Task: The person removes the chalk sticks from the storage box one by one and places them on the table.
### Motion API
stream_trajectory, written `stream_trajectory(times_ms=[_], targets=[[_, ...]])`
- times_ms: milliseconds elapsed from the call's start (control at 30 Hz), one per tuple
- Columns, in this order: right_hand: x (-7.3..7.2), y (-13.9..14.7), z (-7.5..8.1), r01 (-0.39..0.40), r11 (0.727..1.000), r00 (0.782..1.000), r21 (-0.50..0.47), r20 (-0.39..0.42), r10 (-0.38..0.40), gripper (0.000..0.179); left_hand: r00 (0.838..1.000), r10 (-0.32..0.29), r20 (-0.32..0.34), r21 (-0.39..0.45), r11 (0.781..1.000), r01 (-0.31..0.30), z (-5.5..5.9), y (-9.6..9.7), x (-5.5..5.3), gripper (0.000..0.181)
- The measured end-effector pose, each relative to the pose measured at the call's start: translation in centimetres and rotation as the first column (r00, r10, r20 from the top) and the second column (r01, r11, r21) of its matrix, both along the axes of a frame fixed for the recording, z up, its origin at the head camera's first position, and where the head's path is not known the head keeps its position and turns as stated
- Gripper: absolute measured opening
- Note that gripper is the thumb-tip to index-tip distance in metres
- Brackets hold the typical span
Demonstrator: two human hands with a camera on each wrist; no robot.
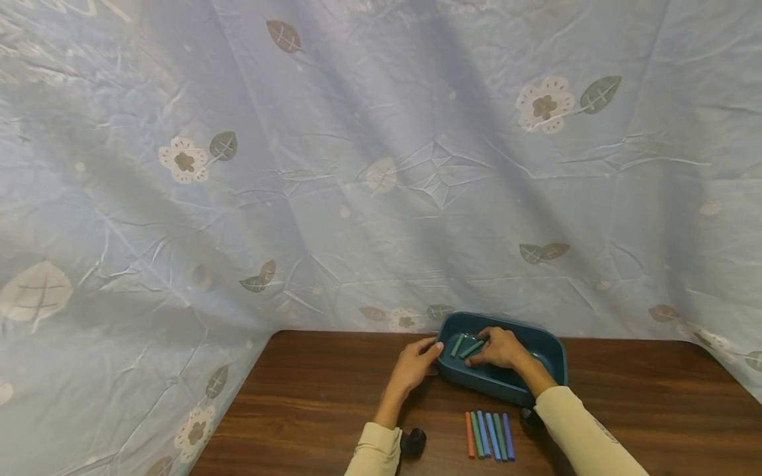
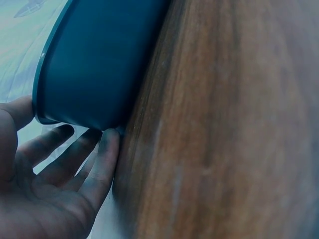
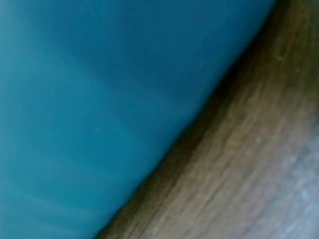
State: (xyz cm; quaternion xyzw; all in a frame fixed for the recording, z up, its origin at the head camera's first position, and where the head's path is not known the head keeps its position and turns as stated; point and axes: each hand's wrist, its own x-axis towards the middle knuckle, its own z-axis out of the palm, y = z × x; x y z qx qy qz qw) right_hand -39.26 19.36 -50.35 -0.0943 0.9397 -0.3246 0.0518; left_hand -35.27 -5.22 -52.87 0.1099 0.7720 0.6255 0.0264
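Note:
A dark teal, rectangular plastic container (image 1: 494, 390) with rounded corners stands at the back of the table. My left hand (image 1: 415, 363) holds its left end, thumb at the rim and fingertips against the outer wall, as the left wrist view also shows. Inside it my right hand (image 1: 500, 347) reaches over the left half, thumb and forefinger at a slim green stick (image 1: 472, 349). Just left of that lies a second green stick (image 1: 457, 345). The right wrist view shows only the container's wall (image 3: 99, 109) and the table, with the hand hidden.
Several coloured sticks (image 1: 489, 436), orange-red, green, blue and purple, lie side by side on the brown wooden table (image 1: 309, 396) in front of the container. A grey-blue cloth (image 1: 357, 198) with flowers and leaves hangs behind. Black wrist devices (image 1: 413, 443) sit at the sleeves.

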Motion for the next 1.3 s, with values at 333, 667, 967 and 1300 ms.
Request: stream_trajectory(times_ms=[333,667,967,1300], targets=[[0.0,-0.2,-0.6,0.044,0.996,0.999,0.081,-0.025,-0.042,0.085,1.000,0.005,-0.001,-0.009,1.000,-0.005,-0.1,0.0,0.1,0.050],[0.2,-0.2,-0.6,0.083,0.990,0.996,0.113,-0.035,-0.079,0.089,1.000,-0.001,-0.017,-0.013,1.000,0.000,0.0,0.0,0.1,0.050],[1.0,-1.1,-0.3,0.181,0.972,0.983,0.150,-0.024,-0.180,0.101,1.000,-0.005,-0.025,-0.018,1.000,0.005,0.0,0.0,0.2,0.051],[1.0,-1.8,-0.7,0.226,0.958,0.974,0.174,-0.053,-0.220,0.099,1.000,-0.001,-0.022,-0.014,1.000,0.000,0.0,0.0,0.2,0.050]])
